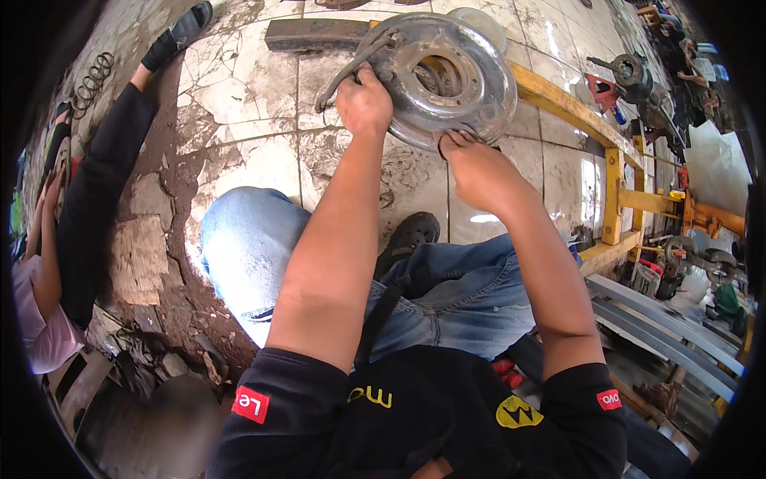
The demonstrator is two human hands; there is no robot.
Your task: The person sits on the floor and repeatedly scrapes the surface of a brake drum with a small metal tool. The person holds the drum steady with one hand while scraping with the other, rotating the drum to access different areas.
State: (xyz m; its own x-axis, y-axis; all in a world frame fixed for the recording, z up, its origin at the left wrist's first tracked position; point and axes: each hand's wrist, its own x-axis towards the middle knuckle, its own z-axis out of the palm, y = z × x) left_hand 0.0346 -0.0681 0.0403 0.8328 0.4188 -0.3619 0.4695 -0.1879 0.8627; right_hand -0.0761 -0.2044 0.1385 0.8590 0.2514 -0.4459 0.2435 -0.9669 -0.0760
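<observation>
A round grey metal brake backing plate (488,92) is in front of me, tilted over the tiled floor, with a large hole in its middle. At its left side a curved brake shoe (339,82) sticks out past the rim. The fingers of my left hand (365,104) are closed on this shoe, with the thumb near the plate. My right hand (483,169) grips the plate's near rim, its fingers curled over the edge; what lies under those fingers is hidden. Through the central hole some rusty round part shows behind.
A dark metal bar (313,34) lies beyond the plate. Its right side borders a yellow metal frame (570,116). Grey steel rails (662,327) run at lower right. Another person's leg (108,188) stretches along the left, near a coil spring (93,82). A hub assembly (630,72) stands far right.
</observation>
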